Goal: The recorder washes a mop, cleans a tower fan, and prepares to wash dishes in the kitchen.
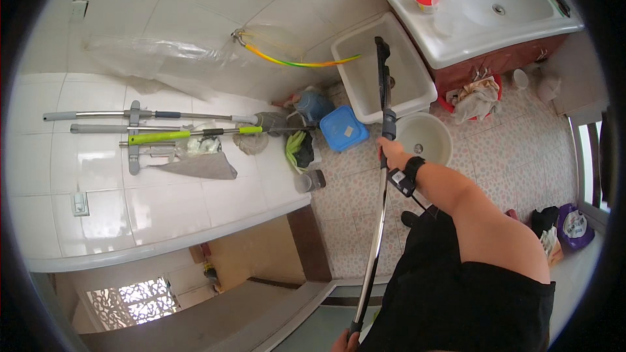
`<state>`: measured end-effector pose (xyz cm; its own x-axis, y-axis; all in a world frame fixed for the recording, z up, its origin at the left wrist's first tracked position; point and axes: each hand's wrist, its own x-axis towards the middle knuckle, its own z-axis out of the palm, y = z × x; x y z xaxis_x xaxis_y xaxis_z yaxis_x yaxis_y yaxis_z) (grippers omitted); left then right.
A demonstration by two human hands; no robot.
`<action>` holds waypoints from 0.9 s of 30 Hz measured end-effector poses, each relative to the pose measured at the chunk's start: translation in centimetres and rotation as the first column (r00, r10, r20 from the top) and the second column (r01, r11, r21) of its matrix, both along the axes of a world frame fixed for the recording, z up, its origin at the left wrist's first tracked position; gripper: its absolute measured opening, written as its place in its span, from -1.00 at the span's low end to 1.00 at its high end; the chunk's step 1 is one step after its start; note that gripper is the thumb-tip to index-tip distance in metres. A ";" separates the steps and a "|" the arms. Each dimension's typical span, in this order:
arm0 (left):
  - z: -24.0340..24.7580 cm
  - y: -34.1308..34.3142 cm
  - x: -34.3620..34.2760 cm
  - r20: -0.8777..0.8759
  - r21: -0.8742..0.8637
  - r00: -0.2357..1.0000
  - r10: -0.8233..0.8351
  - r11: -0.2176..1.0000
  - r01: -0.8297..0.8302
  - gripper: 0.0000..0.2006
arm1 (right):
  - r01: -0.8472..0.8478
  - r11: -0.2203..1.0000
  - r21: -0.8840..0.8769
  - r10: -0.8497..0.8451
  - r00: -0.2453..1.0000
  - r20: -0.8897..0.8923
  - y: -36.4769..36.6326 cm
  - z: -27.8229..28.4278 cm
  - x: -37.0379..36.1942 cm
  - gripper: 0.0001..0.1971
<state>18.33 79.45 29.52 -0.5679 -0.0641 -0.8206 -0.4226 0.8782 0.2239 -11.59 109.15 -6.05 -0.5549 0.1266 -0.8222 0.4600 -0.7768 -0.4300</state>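
Note:
A long mop (376, 241) with a silver pole and a dark, narrow head slants up through the middle of the view. My right hand (392, 152), with a black band and a small device at the wrist, is closed around the pole just below its grey joint. Low in the view, my left hand (343, 341) wraps the dark end of the handle and is partly cut off by the edge. The mop head lies over a white floor basin (345, 91); whether it touches the basin cannot be told. A yellow-green hose (293, 62) runs from a wall tap into that basin.
Near the basin stand a round white bucket (445, 135), a blue lidded tub (343, 128) and a red basin (499, 85) with cloths. Several mops, one with a lime-green handle (156, 137), hang on the left wall. A white washbasin (450, 52) tops a red cabinet.

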 end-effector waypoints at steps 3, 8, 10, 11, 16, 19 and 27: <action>-4.4 -2.8 -0.6 -0.128 -0.012 0.992 -0.020 1.000 0.019 -0.66 | -0.079 0.997 0.017 0.077 0.993 0.086 -2.6 6.8 2.4 -0.68; -6.1 1.9 -8.5 -0.110 -0.248 0.955 -0.275 0.938 0.241 -0.59 | 0.055 0.983 -0.173 -0.040 0.996 0.085 -9.3 9.4 7.2 -0.77; -7.0 3.8 -10.5 -0.122 -0.285 0.940 -0.318 0.919 0.273 -0.59 | 0.062 0.968 -0.242 -0.029 0.990 0.135 -12.1 9.0 8.6 -0.75; -7.4 4.6 -11.2 -0.129 -0.326 0.928 -0.350 0.899 0.293 -0.59 | 0.065 0.956 -0.285 -0.029 0.991 0.129 -13.0 9.5 9.1 -0.81; -8.7 6.5 -14.0 -0.167 -0.394 0.886 -0.432 0.853 0.342 -0.60 | 0.120 0.868 -0.481 -0.068 0.990 0.124 -14.6 11.9 9.6 -0.85; -9.1 5.8 -14.2 -0.207 -0.409 0.867 -0.453 0.845 0.344 -0.60 | -0.008 0.785 -0.620 0.005 1.000 -0.007 -14.2 10.5 9.1 -0.86; -6.5 6.0 -16.5 -0.286 -0.562 0.758 -0.586 0.743 0.362 -0.62 | -0.737 0.509 -0.445 0.619 0.672 -0.406 -8.6 11.6 7.0 -0.59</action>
